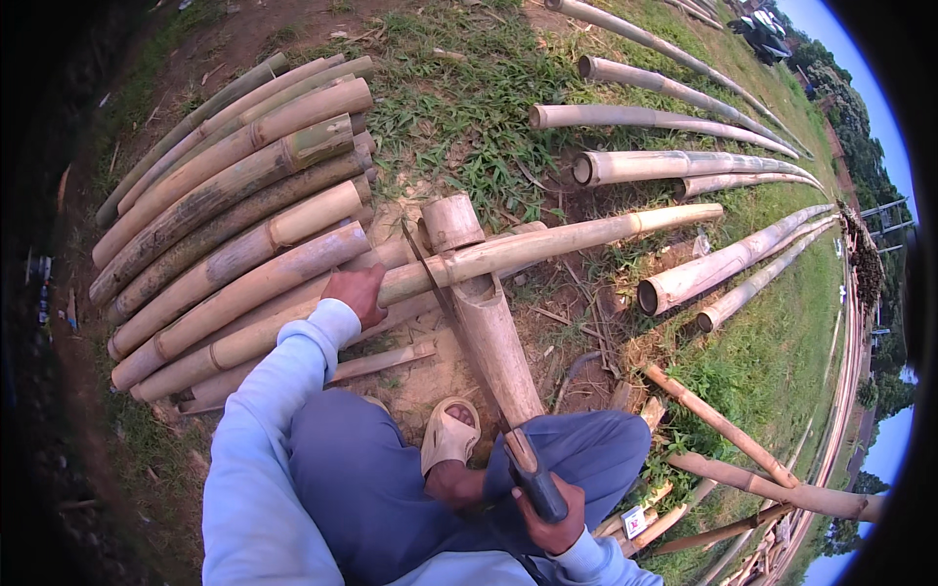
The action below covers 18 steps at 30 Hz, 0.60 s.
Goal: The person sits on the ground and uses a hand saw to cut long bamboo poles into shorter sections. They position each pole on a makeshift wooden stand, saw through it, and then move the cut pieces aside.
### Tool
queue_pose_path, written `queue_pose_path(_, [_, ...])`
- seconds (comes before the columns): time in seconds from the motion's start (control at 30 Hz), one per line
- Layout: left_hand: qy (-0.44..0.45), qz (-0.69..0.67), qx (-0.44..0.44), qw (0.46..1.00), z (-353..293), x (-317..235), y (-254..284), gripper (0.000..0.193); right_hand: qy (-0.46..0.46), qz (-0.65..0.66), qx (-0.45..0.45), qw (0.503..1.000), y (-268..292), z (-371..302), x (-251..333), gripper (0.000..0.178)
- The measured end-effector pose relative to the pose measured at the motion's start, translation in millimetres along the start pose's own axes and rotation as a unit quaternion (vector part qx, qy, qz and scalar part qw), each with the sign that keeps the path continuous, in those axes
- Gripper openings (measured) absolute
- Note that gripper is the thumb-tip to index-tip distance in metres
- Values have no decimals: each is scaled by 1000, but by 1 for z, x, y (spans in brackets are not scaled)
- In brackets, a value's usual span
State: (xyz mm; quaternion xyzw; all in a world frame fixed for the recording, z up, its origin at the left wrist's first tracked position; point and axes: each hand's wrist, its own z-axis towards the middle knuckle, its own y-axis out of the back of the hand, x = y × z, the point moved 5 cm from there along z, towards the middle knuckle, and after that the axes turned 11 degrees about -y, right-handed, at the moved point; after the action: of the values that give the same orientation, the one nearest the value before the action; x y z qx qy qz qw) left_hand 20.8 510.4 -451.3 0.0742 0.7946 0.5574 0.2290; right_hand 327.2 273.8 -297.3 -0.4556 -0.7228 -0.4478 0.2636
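My left hand (358,295) is closed around a long pale bamboo pole (567,244), pressing it from above. The pole lies crosswise in the notch of a thick bamboo support (503,352), whose top stub (451,223) rises beyond it. In my right hand (554,515), near my knee, is the dark handle of a handsaw (477,366). Its long blade crosses the pole a little to the right of my left hand, between that hand and the support. How deep the teeth sit in the bamboo I cannot tell.
A row of cut bamboo lengths (230,181) lies at the left. Several long bamboo poles (674,166) stretch away over the grass at the right. Propped bamboo pieces (723,425) stand at the lower right. My sandalled foot (454,430) is beside the support.
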Motion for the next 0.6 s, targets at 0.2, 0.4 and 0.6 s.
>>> queue_pose_path(0.2, [-19, -21, 28, 999, 10, 6, -1, 57, 4, 54, 12, 998, -46, 103, 7, 19])
queue_pose_path(0.4, [-8, -61, 65, 996, 9, 10, 3, 60, 34, 19, -27, 999, -16, 11, -2, 23])
queue_pose_path(0.6, [-36, -167, 89, 981, 21, 21, -10, 62, 23, 46, -20, 998, -42, 79, -14, 26])
